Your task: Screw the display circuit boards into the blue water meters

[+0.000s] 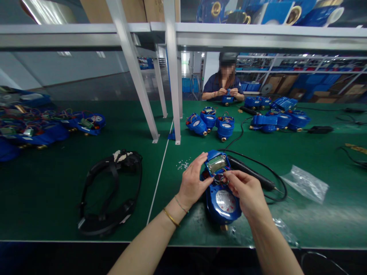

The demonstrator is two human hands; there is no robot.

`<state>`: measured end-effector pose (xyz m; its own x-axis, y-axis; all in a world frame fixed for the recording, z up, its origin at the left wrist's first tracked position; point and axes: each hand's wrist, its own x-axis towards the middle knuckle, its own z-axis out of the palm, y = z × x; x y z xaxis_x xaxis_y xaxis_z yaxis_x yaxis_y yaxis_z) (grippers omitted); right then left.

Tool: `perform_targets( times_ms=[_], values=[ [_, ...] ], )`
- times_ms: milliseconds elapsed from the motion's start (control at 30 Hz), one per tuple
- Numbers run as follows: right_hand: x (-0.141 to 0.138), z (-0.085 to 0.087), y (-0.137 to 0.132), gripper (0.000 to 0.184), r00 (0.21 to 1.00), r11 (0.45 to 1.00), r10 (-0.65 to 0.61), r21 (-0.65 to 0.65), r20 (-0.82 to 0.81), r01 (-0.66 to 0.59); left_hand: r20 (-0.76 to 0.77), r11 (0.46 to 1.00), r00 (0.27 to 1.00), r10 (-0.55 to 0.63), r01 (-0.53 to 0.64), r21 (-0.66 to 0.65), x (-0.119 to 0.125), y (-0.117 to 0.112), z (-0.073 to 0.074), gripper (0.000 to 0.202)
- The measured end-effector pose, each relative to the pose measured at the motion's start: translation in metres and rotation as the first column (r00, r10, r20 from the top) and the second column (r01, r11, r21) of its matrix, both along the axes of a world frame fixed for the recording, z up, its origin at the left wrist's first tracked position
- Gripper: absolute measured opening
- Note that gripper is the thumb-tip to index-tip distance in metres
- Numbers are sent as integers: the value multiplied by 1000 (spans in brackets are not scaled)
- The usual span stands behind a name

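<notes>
A blue water meter (223, 204) lies on the green table in front of me, its round dial facing up and its electronics housing (217, 163) tilted open. Wires (220, 178) run between housing and meter body. My left hand (193, 179) grips the left side of the housing, fingers behind its edge and thumb near the wires. With thumb and forefinger pinched together, my right hand (243, 187) is at the wires on the right; the fingertips appear to hold one. Just beyond my right hand rests a black electric screwdriver (252, 173) with its cable.
Small white bits (183, 165) lie left of the meter, beside a black head strap (110, 194). Clear plastic bags (306, 183) are at right. Several blue meters (225, 126) stand further back, more at left. Metal posts (173, 76) rise mid-table; a co-worker (223, 82) sits opposite, handling a meter.
</notes>
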<state>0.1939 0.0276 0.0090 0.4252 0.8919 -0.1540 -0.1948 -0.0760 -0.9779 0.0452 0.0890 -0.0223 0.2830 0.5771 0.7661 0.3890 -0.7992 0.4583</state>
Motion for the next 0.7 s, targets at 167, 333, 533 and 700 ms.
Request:
perform_targets(
  times_ms=[167, 333, 533, 700],
  values=[
    [0, 0, -1, 44, 1000, 999, 13, 33, 17, -13, -11, 1000, 1000, 4, -4, 16, 0, 0, 1, 62],
    [0, 2, -2, 46, 1000, 999, 28, 32, 8, -28, 1, 1000, 1000, 16, -16, -4, 1, -1, 0, 61],
    [2, 2, -3, 49, 998, 999, 52, 9, -17, -52, 20, 1000, 1000, 6, -6, 2, 1, -1, 0, 63],
    [4, 0, -1, 49, 996, 997, 78, 19, -38, -77, 20, 1000, 1000, -5, 5, 0, 0, -1, 1, 61]
  ],
)
